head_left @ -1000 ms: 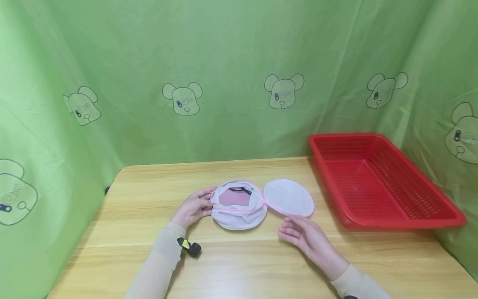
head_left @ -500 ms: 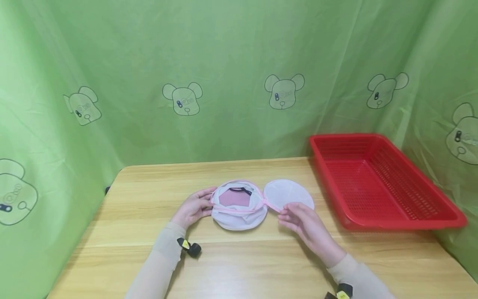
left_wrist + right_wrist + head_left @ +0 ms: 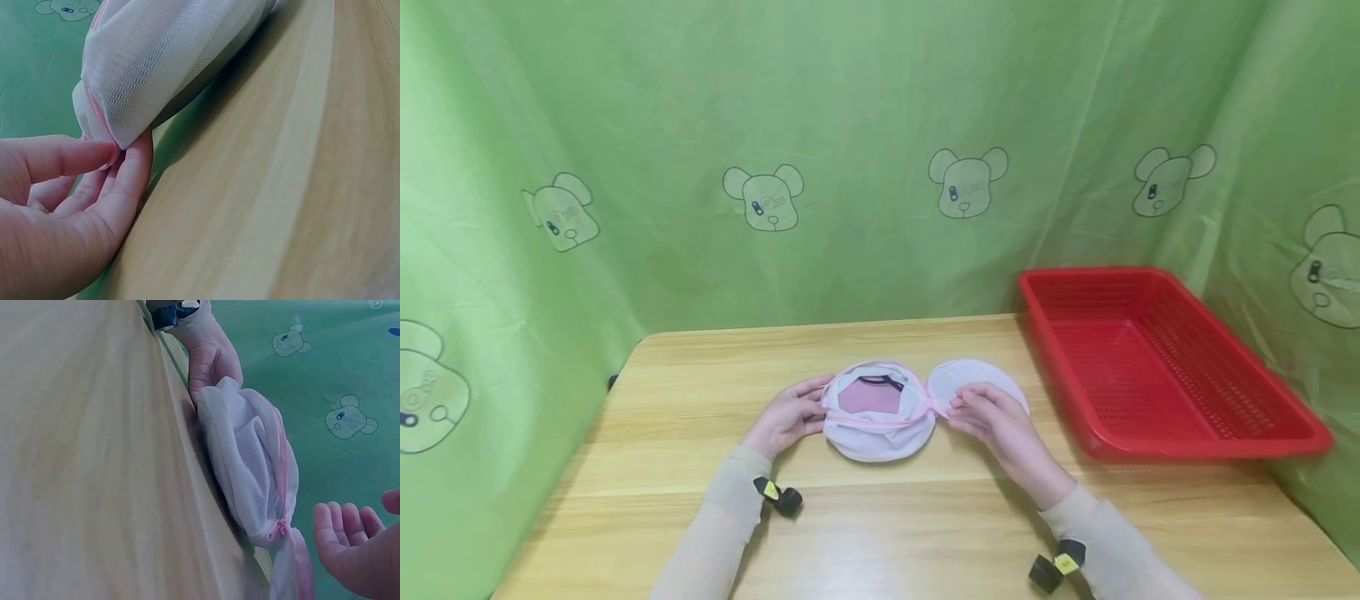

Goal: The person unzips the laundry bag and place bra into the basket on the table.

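Observation:
A round white mesh laundry bag (image 3: pixel 878 442) with pink zipper edging sits on the table, unzipped. Its circular lid (image 3: pixel 946 377) lies folded out to the right. Through the opening shows pink fabric (image 3: pixel 868 398) with a dark strip along its back. My left hand (image 3: pixel 786 417) holds the bag's left side; in the left wrist view the thumb and fingers pinch its pink-edged rim. My right hand (image 3: pixel 1003 429) hovers over the lid's near part, fingers loosely curled with nothing between them. In the right wrist view a pink zipper pull (image 3: pixel 281 526) hangs where lid and bag join.
A large red plastic basket (image 3: pixel 1093 417) stands on the table's right side, beyond the lid. Green curtains (image 3: pixel 865 275) with mouse-head prints enclose the wooden table (image 3: pixel 880 533) at the back and sides. Each wrist wears a black camera mount.
My right hand has moved left and away from me, from the lid's near edge to over the lid, close to its joint with the bag. The left hand and bag stay put.

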Motion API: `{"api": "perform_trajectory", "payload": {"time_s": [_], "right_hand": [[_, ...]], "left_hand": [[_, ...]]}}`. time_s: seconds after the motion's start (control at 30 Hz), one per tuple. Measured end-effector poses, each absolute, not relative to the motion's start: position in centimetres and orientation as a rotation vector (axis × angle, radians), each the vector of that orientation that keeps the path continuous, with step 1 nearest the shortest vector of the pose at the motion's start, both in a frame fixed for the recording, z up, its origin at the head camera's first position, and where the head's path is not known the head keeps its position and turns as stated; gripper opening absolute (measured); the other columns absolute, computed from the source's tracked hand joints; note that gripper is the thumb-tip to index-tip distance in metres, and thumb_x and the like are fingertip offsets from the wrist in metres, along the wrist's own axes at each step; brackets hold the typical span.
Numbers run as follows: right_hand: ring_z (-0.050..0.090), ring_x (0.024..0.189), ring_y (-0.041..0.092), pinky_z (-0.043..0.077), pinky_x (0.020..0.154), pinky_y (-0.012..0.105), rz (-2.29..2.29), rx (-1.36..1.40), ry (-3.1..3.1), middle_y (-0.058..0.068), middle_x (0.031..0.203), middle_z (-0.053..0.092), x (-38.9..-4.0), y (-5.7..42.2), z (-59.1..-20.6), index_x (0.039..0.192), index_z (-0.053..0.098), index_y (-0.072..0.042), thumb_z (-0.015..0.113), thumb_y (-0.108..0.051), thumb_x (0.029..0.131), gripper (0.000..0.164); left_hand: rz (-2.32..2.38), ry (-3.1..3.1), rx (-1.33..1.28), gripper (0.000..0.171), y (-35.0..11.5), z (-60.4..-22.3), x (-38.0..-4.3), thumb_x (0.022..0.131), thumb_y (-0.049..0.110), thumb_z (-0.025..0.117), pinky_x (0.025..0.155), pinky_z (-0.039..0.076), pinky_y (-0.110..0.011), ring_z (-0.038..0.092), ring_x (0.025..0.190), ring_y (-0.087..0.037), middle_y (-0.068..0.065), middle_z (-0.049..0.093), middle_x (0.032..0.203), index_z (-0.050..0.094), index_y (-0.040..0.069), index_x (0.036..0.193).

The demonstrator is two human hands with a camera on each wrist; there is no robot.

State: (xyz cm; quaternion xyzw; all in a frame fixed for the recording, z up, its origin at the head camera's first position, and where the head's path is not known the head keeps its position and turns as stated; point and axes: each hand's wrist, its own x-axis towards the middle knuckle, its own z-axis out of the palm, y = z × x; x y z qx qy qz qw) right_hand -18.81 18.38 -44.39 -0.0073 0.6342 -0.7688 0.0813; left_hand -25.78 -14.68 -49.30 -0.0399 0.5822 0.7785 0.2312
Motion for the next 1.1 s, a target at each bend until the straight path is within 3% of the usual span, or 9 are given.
{"api": "perform_trajectory", "payload": {"time_s": [0.13,0.33,0.57,0.7,0.83,0.93,1.1], "right_hand": [[0.068,0.089,0.014,0.058,0.092,0.032,-2.301,-0.058,1.918,0.002,0.096,0.065,-19.3,18.0,-44.2,0.115,0.05,0.007,0.053,-0.013,0.099,0.026],[0.067,0.095,0.014,0.057,0.095,0.032,-2.26,-0.042,1.956,0.001,0.102,0.065,-20.1,17.0,-43.8,0.123,0.049,0.006,0.059,-0.016,0.097,0.035],[0.063,0.112,0.019,0.053,0.101,0.036,-2.135,-0.09,2.064,0.021,0.132,0.055,-21.3,15.4,-43.6,0.137,0.043,0.006,0.058,-0.014,0.096,0.048],[0.057,0.118,0.025,0.052,0.101,0.026,-2.055,-0.211,2.213,0.025,0.136,0.052,-21.9,14.3,-43.8,0.136,0.047,0.003,0.06,-0.015,0.095,0.047],[0.052,0.127,0.032,0.046,0.109,0.034,-1.972,-0.331,2.384,0.021,0.135,0.056,-22.4,13.1,-43.9,0.133,0.051,0.001,0.062,-0.017,0.095,0.044],[0.05,0.13,0.035,0.042,0.113,0.046,-1.929,-0.408,2.438,0.023,0.136,0.055,-22.9,12.2,-43.9,0.133,0.052,0.002,0.062,-0.016,0.094,0.044],[0.051,0.129,0.036,0.044,0.112,0.044,-1.841,-0.499,2.462,0.023,0.134,0.056,-23.4,10.9,-44.0,0.131,0.053,0.002,0.066,-0.015,0.092,0.045]], "left_hand": [[2.143,1.598,-0.112,0.065,-14.7,-49.3,-25.7,0.086,-0.015,0.048,0.087,0.06,-0.035,0.067,0.094,-0.018,-0.02,0.046,0.146,0.04,0.007,0.147],[2.145,1.595,-0.114,0.067,-14.6,-49.2,-25.6,0.085,-0.016,0.048,0.086,0.06,-0.035,0.067,0.095,-0.017,-0.019,0.046,0.146,0.04,0.007,0.147],[2.148,1.593,-0.118,0.069,-14.5,-49.1,-25.6,0.084,-0.017,0.048,0.086,0.06,-0.036,0.068,0.094,-0.017,-0.02,0.045,0.147,0.04,0.007,0.148],[2.148,1.593,-0.123,0.068,-14.5,-49.1,-25.6,0.084,-0.017,0.048,0.087,0.06,-0.037,0.067,0.096,-0.017,-0.02,0.044,0.148,0.04,0.008,0.147],[2.147,1.595,-0.116,0.068,-14.5,-49.1,-25.7,0.084,-0.017,0.048,0.088,0.06,-0.036,0.067,0.097,-0.017,-0.021,0.042,0.148,0.04,0.008,0.147],[2.145,1.593,-0.109,0.068,-14.6,-49.1,-25.7,0.085,-0.017,0.048,0.086,0.06,-0.035,0.067,0.096,-0.016,-0.021,0.041,0.15,0.04,0.008,0.147],[2.143,1.585,-0.107,0.068,-14.6,-49.0,-25.6,0.085,-0.016,0.048,0.085,0.06,-0.034,0.066,0.096,-0.015,-0.021,0.041,0.15,0.039,0.008,0.148]]}}
